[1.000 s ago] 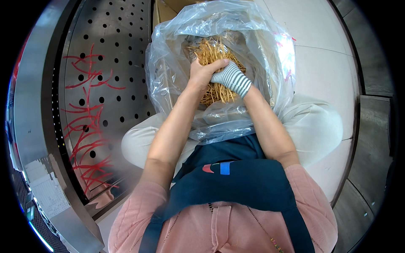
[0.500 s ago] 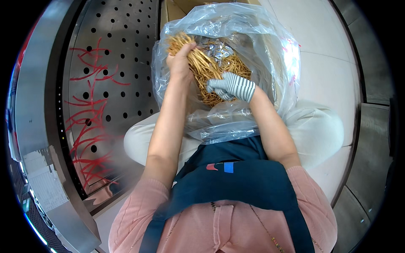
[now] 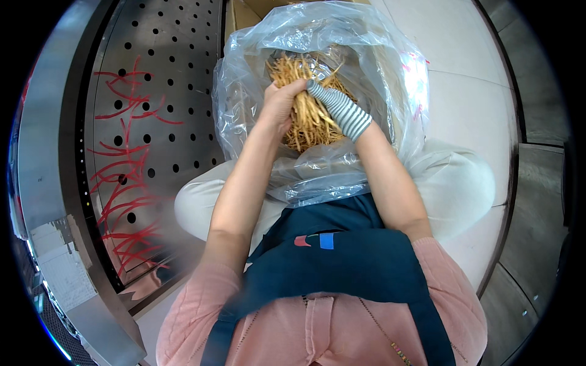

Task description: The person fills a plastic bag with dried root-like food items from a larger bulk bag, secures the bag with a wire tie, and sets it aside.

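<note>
My bare left hand is wrapped round a bundle of thin, dried yellow-brown stalks, its thumb lying across them. My right hand, in a grey-and-white striped glove, reaches the same bundle from the other side. Its fingertips meet the left thumb at the bundle's upper part and curl over the stalks, partly hidden. The bundle fans out above and below the grip. Beneath it, an opened clear plastic bag holds more of these stalks, largely covered by my hands.
The bag lines a cardboard box set between my crossed legs. Left of it lies a perforated metal panel with several curved red strips on it. A thick metal frame edge runs further left. Pale floor tiles extend to the right.
My left hand has brought the bundle right and slightly nearer, turning it more upright. My gloved right hand has risen from the lower stalks to the bundle's upper part, beside the left thumb.
</note>
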Tool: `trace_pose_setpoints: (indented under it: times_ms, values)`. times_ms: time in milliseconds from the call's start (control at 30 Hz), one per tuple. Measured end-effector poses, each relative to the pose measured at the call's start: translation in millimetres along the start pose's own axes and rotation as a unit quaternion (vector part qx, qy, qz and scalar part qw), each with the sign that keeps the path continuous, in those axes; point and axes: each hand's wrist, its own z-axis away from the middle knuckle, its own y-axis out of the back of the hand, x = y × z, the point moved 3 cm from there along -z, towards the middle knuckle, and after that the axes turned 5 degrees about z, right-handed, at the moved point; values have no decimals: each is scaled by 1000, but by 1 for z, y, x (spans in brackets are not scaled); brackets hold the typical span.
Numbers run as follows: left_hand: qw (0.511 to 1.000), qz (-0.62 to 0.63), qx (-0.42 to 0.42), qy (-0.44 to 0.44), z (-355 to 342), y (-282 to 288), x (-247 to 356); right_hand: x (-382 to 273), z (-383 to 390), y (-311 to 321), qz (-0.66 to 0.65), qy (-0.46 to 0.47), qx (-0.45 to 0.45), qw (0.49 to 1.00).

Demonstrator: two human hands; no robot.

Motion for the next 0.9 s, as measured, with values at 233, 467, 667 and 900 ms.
trace_pose_setpoints:
  times_ms: [233,467,667,900]
  values:
    - [890,-439,-86,-90,-10,-23,8,-2,5,8,-16,95,-75,993]
    - [921,-314,-230,6,-31,-18,8,-17,10,16,-67,101,-17,992]
    - [874,-476,-61,77,-64,56,-46,-21,5,43,-182,117,59,974]
    - [565,-771,-276,-102,-39,36,-120,-22,-4,48,-231,163,140,949]
